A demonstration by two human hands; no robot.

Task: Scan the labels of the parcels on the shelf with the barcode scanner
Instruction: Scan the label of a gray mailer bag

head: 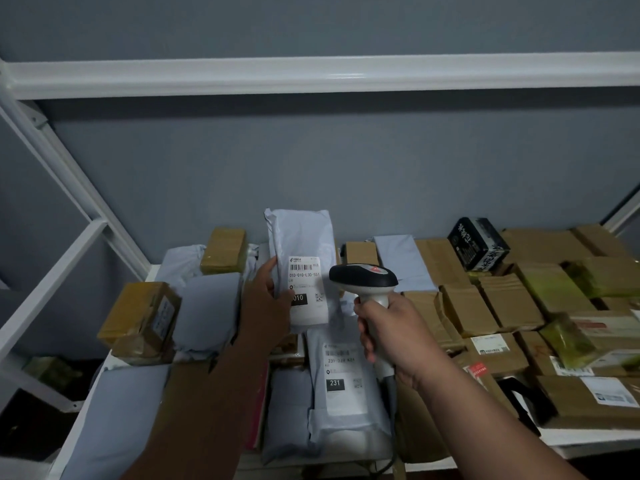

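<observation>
Parcels crowd a white metal shelf [588,441] against a grey wall: brown cartons, grey mailers, one black box [478,244]. Left hand [266,299] grips a grey mailer [301,237] by its left edge, holding it upright above the stack. Its label [308,289] reads "010-010-L30-551" and "010". Right hand [384,327] wraps the handle of the barcode scanner [363,277], head just beside that label. Below, another mailer [346,393] shows "231".

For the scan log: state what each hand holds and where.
Left hand grips the grey plastic mailer by its left edge; right hand grips the white-and-black barcode scanner by its handle.
</observation>
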